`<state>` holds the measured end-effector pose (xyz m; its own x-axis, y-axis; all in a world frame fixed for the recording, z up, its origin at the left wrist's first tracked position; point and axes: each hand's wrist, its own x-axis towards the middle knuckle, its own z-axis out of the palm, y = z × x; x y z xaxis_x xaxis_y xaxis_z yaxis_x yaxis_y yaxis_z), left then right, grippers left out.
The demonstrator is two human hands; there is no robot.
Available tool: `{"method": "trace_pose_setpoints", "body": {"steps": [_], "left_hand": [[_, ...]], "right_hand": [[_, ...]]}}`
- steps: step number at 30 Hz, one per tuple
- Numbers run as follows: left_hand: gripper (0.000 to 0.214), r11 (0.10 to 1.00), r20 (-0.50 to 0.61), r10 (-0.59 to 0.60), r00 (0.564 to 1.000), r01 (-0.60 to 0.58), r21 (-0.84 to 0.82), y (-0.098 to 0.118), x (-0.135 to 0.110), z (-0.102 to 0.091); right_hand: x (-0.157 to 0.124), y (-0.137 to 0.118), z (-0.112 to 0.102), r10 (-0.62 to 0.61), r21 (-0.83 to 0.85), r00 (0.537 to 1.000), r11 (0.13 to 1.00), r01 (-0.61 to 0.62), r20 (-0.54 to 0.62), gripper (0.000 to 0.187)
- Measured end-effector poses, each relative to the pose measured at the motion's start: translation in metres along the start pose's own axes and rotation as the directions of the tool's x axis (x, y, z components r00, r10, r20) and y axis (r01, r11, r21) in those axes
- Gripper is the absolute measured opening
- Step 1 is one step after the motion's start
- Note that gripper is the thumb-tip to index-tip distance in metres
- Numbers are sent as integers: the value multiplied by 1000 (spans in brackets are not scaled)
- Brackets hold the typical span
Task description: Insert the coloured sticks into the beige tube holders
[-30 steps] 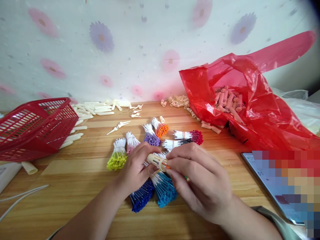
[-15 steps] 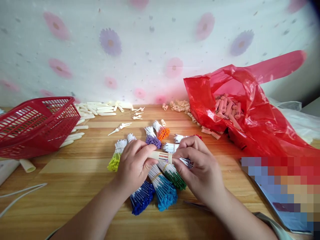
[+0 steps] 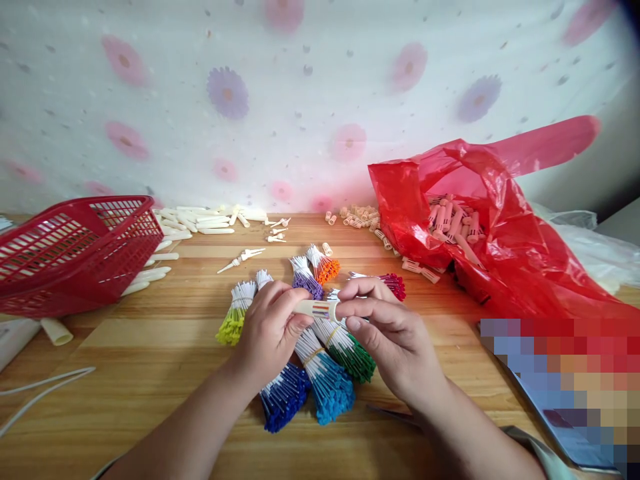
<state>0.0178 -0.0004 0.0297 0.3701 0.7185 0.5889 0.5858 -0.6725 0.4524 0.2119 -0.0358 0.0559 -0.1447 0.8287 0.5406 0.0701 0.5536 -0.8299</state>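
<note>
Between my hands, roughly level, is a cream multicolour pen [image 3: 316, 308] with slots that show coloured strips inside. Thumb and fingers of my left hand [image 3: 267, 327] are closed around its left part. At the pen's right end, the curled fingers of my right hand [image 3: 395, 333] press against the rim, with the thumb just below. Under and around the hands lie bundles of thin white refills with coloured ends: dark blue [image 3: 284, 397], light blue [image 3: 330, 390], green [image 3: 355, 353], yellow-green [image 3: 235, 317], purple [image 3: 306, 277], orange [image 3: 324, 265] and red [image 3: 390, 283].
A red plastic basket [image 3: 85, 267] stands at the left beside cream pen barrels [image 3: 213, 223]. White pointed parts [image 3: 243, 259] lie mid-table. At the right, a red plastic bag [image 3: 520, 247] holds pink slotted parts [image 3: 453, 220]; more slotted pieces [image 3: 363, 215] lie beside it.
My right hand's fingers have shifted slightly at the pen's end, with the thumb lower and looser. The pen's slots now show a different side. The left hand keeps its grip.
</note>
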Motion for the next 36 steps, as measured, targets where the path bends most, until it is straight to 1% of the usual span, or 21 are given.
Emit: {"method": "trace_pose_setpoints", "body": {"steps": [2, 3, 5, 6, 7, 8, 9, 10, 11, 13, 16, 17, 19, 21, 23, 24, 26, 28, 31, 33, 36], "left_hand": [[40, 978, 44, -69, 997, 76, -193, 0, 0, 2], [43, 945, 77, -107, 991, 125, -303, 0, 0, 3], [51, 840, 129, -176, 976, 217, -497, -1, -2, 5], [54, 779, 147, -206, 967, 253, -573, -3, -4, 6], [56, 720, 165, -227, 960, 280, -636, -4, -6, 8], [58, 665, 184, -235, 954, 296, -685, -5, -7, 9], [58, 618, 205, -230, 951, 306, -725, -7, -9, 10], [58, 579, 231, -213, 949, 313, -753, -9, -11, 11], [58, 551, 254, -190, 948, 317, -772, -10, -12, 12], [58, 521, 278, -147, 949, 313, -794, -13, -13, 13], [60, 506, 289, -114, 951, 306, -806, -14, -12, 14], [60, 506, 293, -106, 950, 305, -807, -15, -12, 14], [60, 508, 306, -95, 947, 311, -804, -15, -11, 15], [60, 514, 322, -94, 942, 323, -794, -14, -11, 15], [61, 528, 336, -95, 937, 334, -781, -13, -11, 14], [60, 533, 339, -96, 936, 336, -777, -11, -10, 13], [60, 537, 344, -96, 934, 340, -772, -8, -9, 11], [61, 540, 348, -105, 931, 348, -766, -5, -8, 9], [61, 548, 337, -132, 932, 352, -759, -4, -7, 8], [59, 544, 332, -139, 933, 352, -762, -5, -8, 8], [57, 535, 344, -144, 928, 365, -762, -8, -9, 9]], "right_hand": [[3, -4, -8, -43, -51, 999, 998, 42, -15, 21], [3, -8, -15, -67, -101, 997, 993, 64, -24, 20], [-2, -15, -31, -62, -246, 998, 967, 67, 28, 17], [-9, -18, -40, -5, -339, 993, 940, 45, 118, 16], [-19, -19, -49, 100, -444, 965, 896, 18, 242, 15], [-32, -18, -57, 201, -561, 919, 827, 26, 338, 18], [-47, -15, -63, 291, -669, 873, 742, 53, 391, 25], [-64, -11, -68, 367, -764, 849, 642, 65, 381, 34], [-80, -5, -71, 414, -834, 843, 548, 72, 344, 42], [-109, 9, -75, 461, -897, 841, 439, 60, 282, 46], [-132, 22, -76, 439, -922, 872, 386, 36, 218, 17], [-133, 23, -77, 407, -918, 887, 395, 43, 216, 12], [-127, 16, -79, 318, -879, 923, 475, 42, 216, 14], [-112, 1, -80, 199, -777, 969, 629, -13, 145, 11], [-93, -17, -74, 54, -593, 998, 803, -54, -17, 4], [-82, -27, -68, -13, -477, 994, 878, -39, -106, 4], [-61, -43, -49, -147, -260, 964, 962, 87, -222, 7], [-43, -55, -27, -170, -180, 945, 976, 122, -280, 11], [-25, -62, 1, -213, -211, 953, 963, 168, -216, 16], [-18, -62, 11, -262, -265, 953, 940, 217, -150, 19], [-14, -60, 14, -288, -328, 953, 913, 242, -97, 21]]}}
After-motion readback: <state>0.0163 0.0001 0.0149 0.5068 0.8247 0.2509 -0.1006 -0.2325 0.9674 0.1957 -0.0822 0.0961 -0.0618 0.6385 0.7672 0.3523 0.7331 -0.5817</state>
